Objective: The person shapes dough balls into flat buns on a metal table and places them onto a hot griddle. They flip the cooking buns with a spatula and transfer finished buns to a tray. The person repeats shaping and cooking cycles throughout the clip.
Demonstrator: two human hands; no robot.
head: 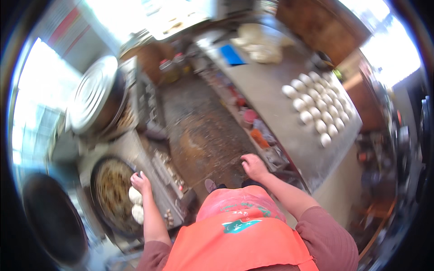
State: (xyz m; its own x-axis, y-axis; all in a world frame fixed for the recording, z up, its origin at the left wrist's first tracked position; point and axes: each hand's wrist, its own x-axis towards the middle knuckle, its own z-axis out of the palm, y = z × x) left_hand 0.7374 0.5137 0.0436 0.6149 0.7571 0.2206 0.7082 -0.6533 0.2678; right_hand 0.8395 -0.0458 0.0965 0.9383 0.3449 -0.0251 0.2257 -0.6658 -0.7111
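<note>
My left hand [140, 182] is at the right rim of a large round griddle pan [113, 196], just above two pale flattened dough rounds [137, 214]. Its fingers are at a small dark piece on the rim; blur hides whether they grip it. My right hand [254, 166] hangs over the floor beside the worktable, fingers curled loosely, with nothing visible in it. Rows of white dough balls [320, 105] stand on the worktable [268, 88] to the right.
A dark round lid or pan [54, 218] stands left of the griddle. A large pot with a metal lid [95, 95] is beyond it. Bottles with red caps [168, 70] stand ahead. A shelf under the table holds several items, including an orange packet [260, 138]. A blue sheet [232, 55] lies on the table.
</note>
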